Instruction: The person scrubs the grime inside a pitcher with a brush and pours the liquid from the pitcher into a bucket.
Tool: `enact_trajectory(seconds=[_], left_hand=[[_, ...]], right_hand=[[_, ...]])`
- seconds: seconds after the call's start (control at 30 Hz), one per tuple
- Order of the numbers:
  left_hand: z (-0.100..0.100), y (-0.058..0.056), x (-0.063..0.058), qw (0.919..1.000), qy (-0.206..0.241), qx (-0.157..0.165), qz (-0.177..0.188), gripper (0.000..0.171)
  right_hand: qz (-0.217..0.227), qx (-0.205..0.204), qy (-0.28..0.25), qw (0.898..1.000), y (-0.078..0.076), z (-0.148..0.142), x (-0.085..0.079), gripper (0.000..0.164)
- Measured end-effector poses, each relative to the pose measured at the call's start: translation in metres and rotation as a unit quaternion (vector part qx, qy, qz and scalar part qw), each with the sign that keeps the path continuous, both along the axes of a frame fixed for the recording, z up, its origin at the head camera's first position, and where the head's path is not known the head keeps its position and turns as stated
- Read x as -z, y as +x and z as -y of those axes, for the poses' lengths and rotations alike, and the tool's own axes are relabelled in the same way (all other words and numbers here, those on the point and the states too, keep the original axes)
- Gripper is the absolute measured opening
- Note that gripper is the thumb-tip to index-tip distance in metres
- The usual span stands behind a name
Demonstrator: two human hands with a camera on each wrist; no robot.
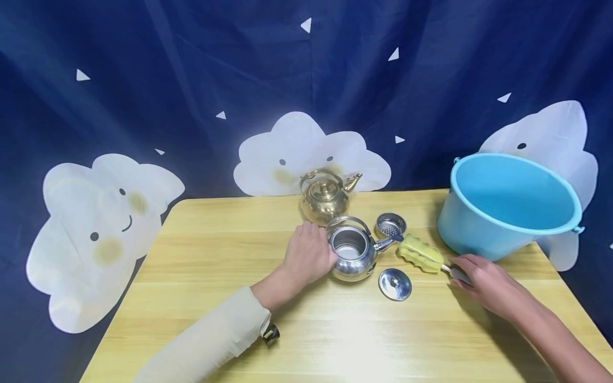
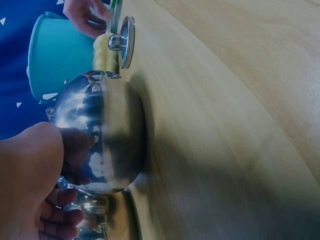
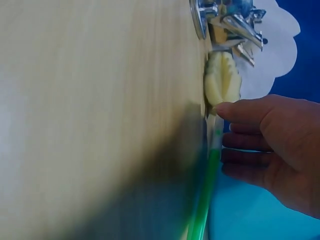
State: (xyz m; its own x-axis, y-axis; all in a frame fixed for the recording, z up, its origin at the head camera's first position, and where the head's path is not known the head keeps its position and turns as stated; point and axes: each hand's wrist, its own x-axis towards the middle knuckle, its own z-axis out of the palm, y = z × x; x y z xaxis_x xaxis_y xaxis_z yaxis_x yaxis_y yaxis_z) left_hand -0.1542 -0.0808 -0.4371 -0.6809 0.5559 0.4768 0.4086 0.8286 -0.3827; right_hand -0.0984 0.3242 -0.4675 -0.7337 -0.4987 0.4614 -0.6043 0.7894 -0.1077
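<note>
My left hand (image 1: 311, 252) grips a small silver teapot (image 1: 351, 268) at its left side, close to the base of its arched handle. The pot stands upright without its lid, its spout pointing right. In the left wrist view, the thumb side lies against the shiny body (image 2: 115, 130) and the other fingers curl behind. A yellow sponge brush (image 1: 420, 254) lies right of the spout. My right hand (image 1: 493, 284) has thumb and fingers around its handle, by the neck; the right wrist view shows the handle's green length (image 3: 206, 195). The silver lid (image 1: 395, 284) lies knob up between the hands.
A brass-coloured teapot (image 1: 325, 199) with its lid on stands behind the silver one. A perforated strainer (image 1: 390, 224) sits behind the spout. The large blue bucket (image 1: 460, 229) stands at the right, beyond my right hand. A dark blue curtain (image 1: 191, 69) hangs behind the wooden table (image 1: 215, 244).
</note>
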Motion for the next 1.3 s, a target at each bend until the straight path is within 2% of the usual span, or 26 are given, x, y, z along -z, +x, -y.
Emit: enact_trajectory(seconds=[0.07,0.23,0.57,0.77,0.93,1.13,1.23,1.3], left_hand=[[0.0,0.0,0.0,1.0,0.003,0.002,-0.002,0.029],[0.0,0.001,0.0,1.0,0.004,-0.001,0.004,0.028],[-0.001,0.0,-0.002,0.9997,0.002,-0.006,0.025,0.027],[0.0,0.001,-0.001,1.0,0.004,-0.001,0.007,0.027],[0.0,0.001,0.001,1.0,0.007,0.001,0.006,0.027],[-0.001,0.001,0.0,0.9999,0.004,-0.002,0.011,0.027],[-0.001,0.001,0.0,0.9999,0.005,-0.002,0.011,0.027],[-0.001,0.001,0.0,0.9999,0.006,0.0,0.009,0.027]], right_hand=[[0.011,0.012,0.003,1.0,0.002,-0.003,0.002,0.044],[0.018,0.032,0.007,0.999,0.006,-0.007,0.005,0.057],[0.037,0.051,0.017,0.998,0.012,-0.014,0.008,0.051],[0.041,0.05,0.021,0.998,0.012,-0.015,0.009,0.048],[0.045,0.054,0.022,0.997,0.012,-0.017,0.009,0.045],[0.024,0.037,0.017,0.999,0.012,-0.02,0.008,0.047],[0.02,0.032,0.014,0.999,0.013,-0.022,0.008,0.031],[0.018,0.035,0.01,0.999,0.013,-0.023,0.007,0.03]])
